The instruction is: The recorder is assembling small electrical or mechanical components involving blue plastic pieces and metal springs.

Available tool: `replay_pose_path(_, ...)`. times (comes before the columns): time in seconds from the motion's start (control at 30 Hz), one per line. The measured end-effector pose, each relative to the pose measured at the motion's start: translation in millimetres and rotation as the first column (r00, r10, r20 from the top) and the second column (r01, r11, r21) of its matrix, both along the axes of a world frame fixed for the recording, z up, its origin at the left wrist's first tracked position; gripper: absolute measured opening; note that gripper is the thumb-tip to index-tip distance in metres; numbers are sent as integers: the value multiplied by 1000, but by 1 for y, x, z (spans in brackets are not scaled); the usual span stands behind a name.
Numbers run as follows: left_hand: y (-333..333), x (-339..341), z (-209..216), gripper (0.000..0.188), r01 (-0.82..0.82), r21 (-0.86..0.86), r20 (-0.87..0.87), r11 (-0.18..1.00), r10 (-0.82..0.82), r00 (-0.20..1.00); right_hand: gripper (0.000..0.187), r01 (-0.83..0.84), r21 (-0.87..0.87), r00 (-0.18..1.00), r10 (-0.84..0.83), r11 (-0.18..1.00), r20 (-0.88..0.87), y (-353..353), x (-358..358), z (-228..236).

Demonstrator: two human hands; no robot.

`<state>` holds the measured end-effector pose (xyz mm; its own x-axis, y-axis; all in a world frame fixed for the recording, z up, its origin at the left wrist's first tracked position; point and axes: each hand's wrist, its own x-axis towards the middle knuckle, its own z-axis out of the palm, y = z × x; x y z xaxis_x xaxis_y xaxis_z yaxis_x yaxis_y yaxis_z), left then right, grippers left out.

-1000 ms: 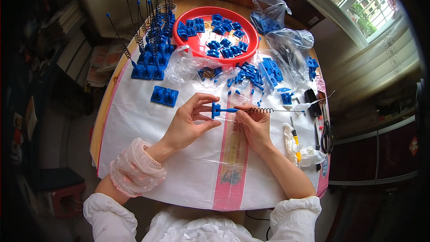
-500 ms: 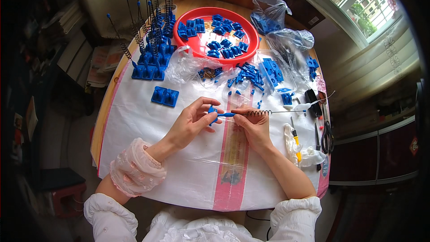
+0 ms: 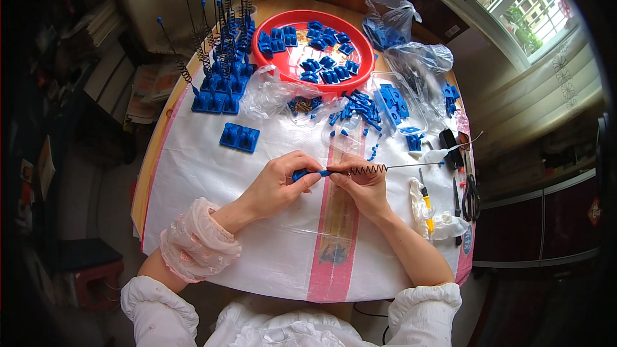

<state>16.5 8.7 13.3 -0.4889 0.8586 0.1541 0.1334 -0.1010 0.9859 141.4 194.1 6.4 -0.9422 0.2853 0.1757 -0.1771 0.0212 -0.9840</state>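
White sheeting [image 3: 257, 257], one piece, fills the middle of the frame, with one broad pink band [image 3: 319, 270] running down it. One red tray [image 3: 366, 54] is at the top centre, and small blue blocks [image 3: 335, 76] lie in it in three loose groups. At the upper left of the frame stand black springs [image 3: 223, 51] on blue feet [image 3: 215, 103]; they overlap, so I can count only about ten. One crumpled clear bag [image 3: 273, 97] lies just below the left side of the tray, and one knotted bag [image 3: 392, 26] is to the right of it.

Two hands meet at the centre of the frame. The left hand [image 3: 281, 180] is nearly closed, its thumb and bent fingers around one blue holder [image 3: 301, 174], which they partly hide. The right hand [image 3: 363, 189] makes a pinch on the blue stem beside one black coil [image 3: 368, 169]. This coil lies sideways, and its thin wire [image 3: 411, 165] reaches to the right.

At the right side are one pair of scissors [image 3: 471, 199] and one screwdriver [image 3: 427, 204] with yellow handle. Left of centre, two twin blocks [image 3: 240, 137] lie side by side. Smallest are the loose pegs [image 3: 363, 110] below the tray, too mixed to count.
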Motion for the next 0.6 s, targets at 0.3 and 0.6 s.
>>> replay_pose_path(0.3,0,9,11,14,-220,38,-346,975,219,912,14,68,83,996,-63,994,-57,-3,-1,-3)
replay_pose_path(0.6,-3,12,15,18,-258,24,-468,966,239,851,12,65,118,997,-59,991,-57,-4,-2,0)
